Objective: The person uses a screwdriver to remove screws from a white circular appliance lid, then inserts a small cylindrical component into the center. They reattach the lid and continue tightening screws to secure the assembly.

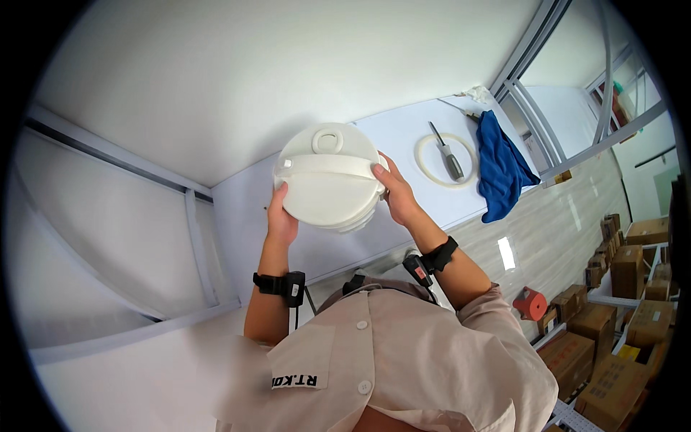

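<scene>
Round, white, lidded container [322, 198]; held two-handed

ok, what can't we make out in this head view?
White round unit: lower body mostly, underside fully; head view, hidden by its top.
Left hand: fingers other than the thumb; head view, behind the unit.
Right hand: fingertips beyond the thumb; head view, behind the unit's edge.
Thin-shafted tool: handle end; head view, lost at the blue cloth.
Shirt: left edge; head view, blurred.

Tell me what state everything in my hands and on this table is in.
White unit: held between both hands
Left hand: gripping its left side
Right hand: gripping its right side
Ring: lying flat
Screwdriver: lying across the ring
Cloth: crumpled, overhanging the table
Second tool: lying, apparently partly covered
</scene>
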The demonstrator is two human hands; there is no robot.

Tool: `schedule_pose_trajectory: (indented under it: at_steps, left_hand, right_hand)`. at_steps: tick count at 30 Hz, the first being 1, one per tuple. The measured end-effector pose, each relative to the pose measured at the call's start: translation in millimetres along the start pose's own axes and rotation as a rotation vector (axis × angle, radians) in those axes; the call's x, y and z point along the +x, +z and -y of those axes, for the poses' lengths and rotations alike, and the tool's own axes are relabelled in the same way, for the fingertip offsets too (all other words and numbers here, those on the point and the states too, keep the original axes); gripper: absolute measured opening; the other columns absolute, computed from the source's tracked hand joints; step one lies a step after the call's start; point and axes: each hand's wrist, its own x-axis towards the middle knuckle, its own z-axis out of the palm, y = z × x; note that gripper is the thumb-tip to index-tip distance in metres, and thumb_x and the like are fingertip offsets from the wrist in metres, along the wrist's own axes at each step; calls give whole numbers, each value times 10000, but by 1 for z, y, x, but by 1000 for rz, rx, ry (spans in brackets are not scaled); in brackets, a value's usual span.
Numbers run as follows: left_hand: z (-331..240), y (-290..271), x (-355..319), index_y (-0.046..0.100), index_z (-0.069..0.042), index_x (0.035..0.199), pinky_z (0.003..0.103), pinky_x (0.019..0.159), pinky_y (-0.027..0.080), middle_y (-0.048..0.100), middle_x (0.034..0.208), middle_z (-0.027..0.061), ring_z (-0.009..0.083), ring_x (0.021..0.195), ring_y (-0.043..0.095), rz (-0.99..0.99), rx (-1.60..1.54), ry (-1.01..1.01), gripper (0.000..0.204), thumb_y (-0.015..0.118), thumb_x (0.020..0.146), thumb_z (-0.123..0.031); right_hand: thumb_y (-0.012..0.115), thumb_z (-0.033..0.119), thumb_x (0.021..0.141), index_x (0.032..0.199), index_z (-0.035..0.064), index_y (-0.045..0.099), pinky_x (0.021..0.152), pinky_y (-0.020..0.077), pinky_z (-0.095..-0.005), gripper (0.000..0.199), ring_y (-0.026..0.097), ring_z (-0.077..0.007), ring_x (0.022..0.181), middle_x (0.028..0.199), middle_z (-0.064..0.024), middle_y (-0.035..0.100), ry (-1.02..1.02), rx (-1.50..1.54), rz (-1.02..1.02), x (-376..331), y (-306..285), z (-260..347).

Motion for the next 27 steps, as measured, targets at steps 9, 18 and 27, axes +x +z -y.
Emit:
schedule_pose_trajectory:
  at_steps: [9,18,27]
  left_hand:
    - [10,12,-32,368,-56,1570,409,1194,351,527,1504,123,264,1415,479,-26,90,12,677,589,1000,-347]
    - [16,24,-52,294,-96,1611,428,1189,364,486,1536,122,266,1427,463,-74,181,-14,737,601,986,-335]
    - [15,34,-59,267,-99,1622,427,1176,398,484,1538,135,270,1418,485,-96,212,-20,753,598,984,-325]
  right_hand:
    - [619,579,1004,1607,96,406,1142,365,-410,802,480,-260,1377,1492,-135,554,-6,-75,27,-5,-27,2]
    - [793,322,859,1337,-10,627,1053,491,-491,606,612,-420,1207,1307,-241,651,-420,-1226,-665,26,-155,-2]
    - [720,327,887,1423,69,574,1045,493,-536,612,578,-439,1247,1338,-217,612,28,-1470,-737,54,-200,-15]
